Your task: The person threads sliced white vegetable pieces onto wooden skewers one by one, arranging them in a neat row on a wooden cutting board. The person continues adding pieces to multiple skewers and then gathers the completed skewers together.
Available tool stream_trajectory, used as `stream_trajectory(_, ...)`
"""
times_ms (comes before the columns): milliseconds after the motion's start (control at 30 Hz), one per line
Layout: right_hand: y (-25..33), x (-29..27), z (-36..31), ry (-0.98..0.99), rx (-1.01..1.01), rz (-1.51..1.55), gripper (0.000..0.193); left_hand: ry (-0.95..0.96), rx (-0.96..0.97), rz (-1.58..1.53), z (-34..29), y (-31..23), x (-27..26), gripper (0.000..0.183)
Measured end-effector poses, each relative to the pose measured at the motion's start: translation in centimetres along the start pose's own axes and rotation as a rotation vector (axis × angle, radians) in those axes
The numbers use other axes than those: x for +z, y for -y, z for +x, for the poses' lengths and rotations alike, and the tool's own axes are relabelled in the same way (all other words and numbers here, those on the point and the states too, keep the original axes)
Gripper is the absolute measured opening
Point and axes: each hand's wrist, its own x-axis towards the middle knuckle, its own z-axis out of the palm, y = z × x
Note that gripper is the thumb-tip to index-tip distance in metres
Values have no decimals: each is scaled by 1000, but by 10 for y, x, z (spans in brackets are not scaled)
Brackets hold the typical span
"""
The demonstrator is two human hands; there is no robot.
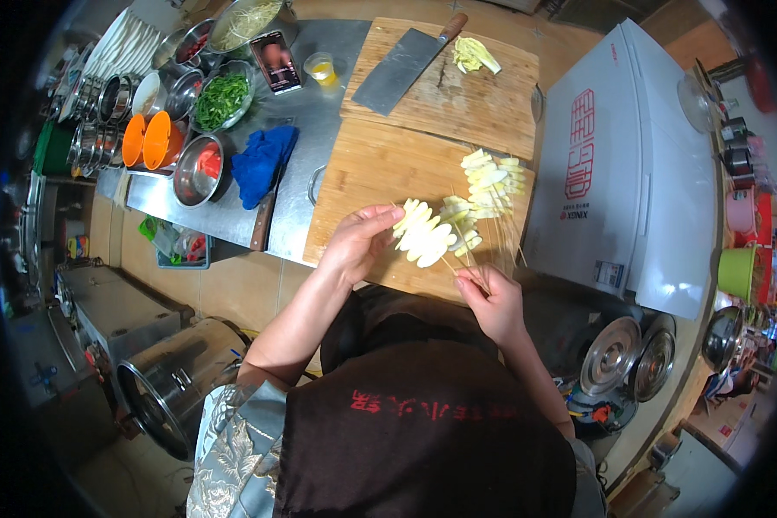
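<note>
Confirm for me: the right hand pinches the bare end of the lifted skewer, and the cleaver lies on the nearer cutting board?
Not quite: the head view shows the cleaver on the farther cutting board. The right hand does pinch the bare end of the lifted skewer.

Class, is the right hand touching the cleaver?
Apart. The head view shows bare wooden board between the right hand and the cleaver.

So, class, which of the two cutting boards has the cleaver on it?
The far board: the cleaver lies there beside a leafy yellow piece. The near board carries skewered slices instead.
</note>
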Motion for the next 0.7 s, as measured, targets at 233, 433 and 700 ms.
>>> stream_trajectory(233, -39, -2, 8, -115, 89, -86, 15, -128, 60, 53, 13, 15, -9, 30)
stream_trajectory(433, -39, -8, 8, -104, -129, -274, 17, -167, 234, 430, 31, 24, -27, 27)
stream_trajectory(700, -37, -56, 57, -400, -232, -471, 13, -238, 628, 1425, 43, 22, -14, 27)
